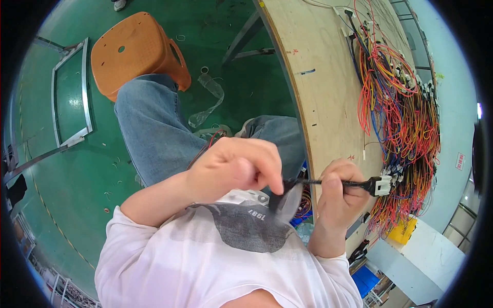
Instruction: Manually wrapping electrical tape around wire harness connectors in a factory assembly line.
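Between my hands stretches a thin wire harness (pixel 310 181) wrapped in black tape. My right hand (pixel 339 197) is closed on it, thumb against fingers, close to the white connector (pixel 381 186) at its right end. At the other end my left hand (pixel 239 167) is curled, its index finger bent down at the black-wrapped part. Red and dark wires (pixel 215 137) show behind the left hand. Just below the left fingertips is a blurred dark and pale roll, seemingly tape (pixel 287 203). The left palm and what lies inside it are hidden.
On the right, a wooden table (pixel 328 102) carries a large heap of red, yellow and blue wires (pixel 395 128) with connectors. An orange stool (pixel 131 49) stands at the far left, near a metal frame (pixel 54 102). A clear plastic strip (pixel 210 97) lies on the green floor.
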Available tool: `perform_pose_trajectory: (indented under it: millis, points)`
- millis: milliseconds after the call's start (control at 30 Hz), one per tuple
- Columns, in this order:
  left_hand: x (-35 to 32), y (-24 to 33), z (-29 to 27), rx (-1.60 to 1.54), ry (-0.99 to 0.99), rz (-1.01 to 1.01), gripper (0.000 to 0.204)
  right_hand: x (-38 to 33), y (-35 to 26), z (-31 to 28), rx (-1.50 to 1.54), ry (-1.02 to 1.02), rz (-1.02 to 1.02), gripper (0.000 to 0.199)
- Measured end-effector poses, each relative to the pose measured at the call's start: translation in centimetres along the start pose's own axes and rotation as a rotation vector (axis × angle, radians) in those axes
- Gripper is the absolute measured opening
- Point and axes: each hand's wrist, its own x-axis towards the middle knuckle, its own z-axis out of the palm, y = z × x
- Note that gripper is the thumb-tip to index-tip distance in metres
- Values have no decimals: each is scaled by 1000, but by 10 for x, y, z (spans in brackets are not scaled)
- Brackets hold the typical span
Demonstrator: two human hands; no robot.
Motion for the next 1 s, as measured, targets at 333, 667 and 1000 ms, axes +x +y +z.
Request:
perform_pose_trajectory:
  millis: [333,667,1000]
  points:
    - [6,-5,0,409,-21,181,18,4,11,14,-191,-136,-129,16]
    - [5,5,15,-788,35,-720,31,3,14,14,-286,-56,-200,15]
    - [-6,-7,-2,-441,-94,-22,32,-8,2,7,-106,-23,-114,9]
